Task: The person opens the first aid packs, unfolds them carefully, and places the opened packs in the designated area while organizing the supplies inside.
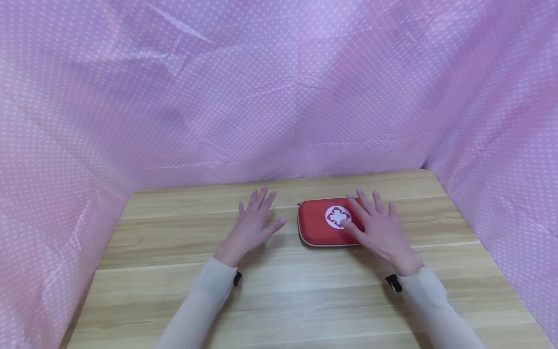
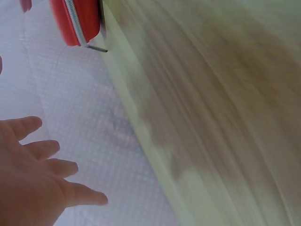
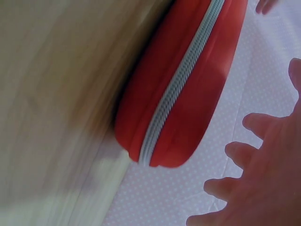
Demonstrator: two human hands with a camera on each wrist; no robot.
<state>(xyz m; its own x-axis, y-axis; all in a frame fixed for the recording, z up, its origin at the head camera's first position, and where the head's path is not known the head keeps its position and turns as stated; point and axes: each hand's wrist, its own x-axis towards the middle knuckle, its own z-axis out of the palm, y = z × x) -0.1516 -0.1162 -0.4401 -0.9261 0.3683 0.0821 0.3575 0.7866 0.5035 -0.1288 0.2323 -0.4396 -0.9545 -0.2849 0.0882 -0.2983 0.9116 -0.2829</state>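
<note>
A red zippered first-aid case (image 1: 315, 223) with a white cross emblem lies flat on the wooden table, right of the middle. Its silver zipper looks closed along the side facing the right wrist camera (image 3: 181, 77). My right hand (image 1: 383, 235) hovers over the case's right end, fingers spread, and in the right wrist view a gap shows between fingers and case. To the left of the case, my left hand (image 1: 248, 230) is held above the table with fingers spread, holding nothing. A zipper pull (image 2: 97, 48) sticks out at the case's corner in the left wrist view.
Pink polka-dot cloth (image 1: 279, 97) hangs behind the table and along both sides. The light wooden table top (image 1: 296, 300) runs from the cloth toward me. Each wrist wears a pale band with a small black device (image 1: 394, 283).
</note>
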